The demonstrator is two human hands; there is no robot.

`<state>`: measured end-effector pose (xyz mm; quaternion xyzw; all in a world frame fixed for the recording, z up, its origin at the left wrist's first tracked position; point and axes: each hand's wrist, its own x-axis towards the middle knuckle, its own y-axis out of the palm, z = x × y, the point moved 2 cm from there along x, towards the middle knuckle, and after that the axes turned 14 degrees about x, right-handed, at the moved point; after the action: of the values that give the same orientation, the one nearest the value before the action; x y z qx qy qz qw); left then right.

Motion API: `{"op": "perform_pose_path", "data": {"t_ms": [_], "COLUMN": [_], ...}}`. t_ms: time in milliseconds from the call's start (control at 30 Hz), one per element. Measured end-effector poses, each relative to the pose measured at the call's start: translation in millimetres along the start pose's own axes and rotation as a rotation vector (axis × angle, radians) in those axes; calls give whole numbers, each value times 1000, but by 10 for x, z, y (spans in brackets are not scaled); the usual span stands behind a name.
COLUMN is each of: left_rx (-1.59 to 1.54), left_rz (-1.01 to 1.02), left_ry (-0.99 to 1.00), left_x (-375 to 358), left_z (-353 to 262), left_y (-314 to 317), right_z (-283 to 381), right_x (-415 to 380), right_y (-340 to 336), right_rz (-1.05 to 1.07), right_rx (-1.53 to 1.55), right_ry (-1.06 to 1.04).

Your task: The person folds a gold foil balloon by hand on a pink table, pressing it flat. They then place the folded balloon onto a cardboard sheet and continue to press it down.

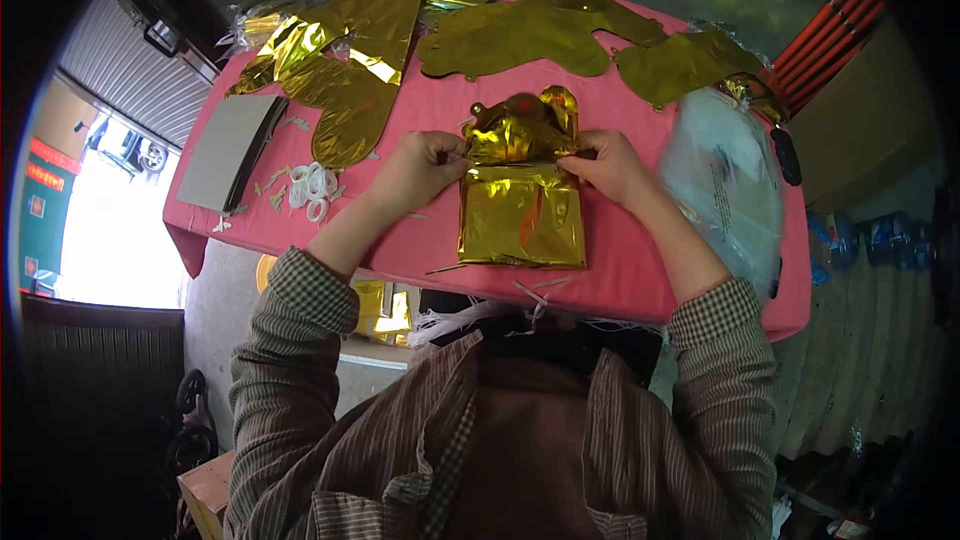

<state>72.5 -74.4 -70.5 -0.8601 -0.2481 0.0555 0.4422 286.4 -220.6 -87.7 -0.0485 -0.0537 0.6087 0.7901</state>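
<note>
A gold foil balloon (522,215), partly folded into a rectangle, lies on the pink-covered table (400,245) right in front of me. Its upper part is crumpled, with rounded bumps sticking up. My left hand (432,168) pinches its left edge along the fold line. On the opposite edge, at about the same height, my right hand (606,168) pinches the foil between thumb and fingers. Further back lie flat gold foil balloons: one on the left (365,90), a long one in the middle (515,38) and another on the right (690,62).
A stack of grey card sheets (228,150) sits at the left, beside rolls of white ribbon (312,186) and small paper scraps. Clear plastic bags (722,175) lie at the right, near a black object (786,155). Gold packets (382,308) show below the table edge.
</note>
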Motion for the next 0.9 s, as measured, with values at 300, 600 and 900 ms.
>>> {"op": "perform_pose_path", "data": {"t_ms": [300,600,900], "left_rx": [467,469,342], "left_rz": [-209,-218,-111], "left_ry": [489,544,515], "left_x": [-156,-211,-346], "left_z": [-150,-275,-485], "left_y": [-5,-34,-22], "right_z": [156,202,234], "right_x": [-245,-258,-277], "right_y": [62,102,127], "right_rz": [77,145,182], "right_rx": [-680,-972,-1066], "right_ry": [-690,-854,-936]}}
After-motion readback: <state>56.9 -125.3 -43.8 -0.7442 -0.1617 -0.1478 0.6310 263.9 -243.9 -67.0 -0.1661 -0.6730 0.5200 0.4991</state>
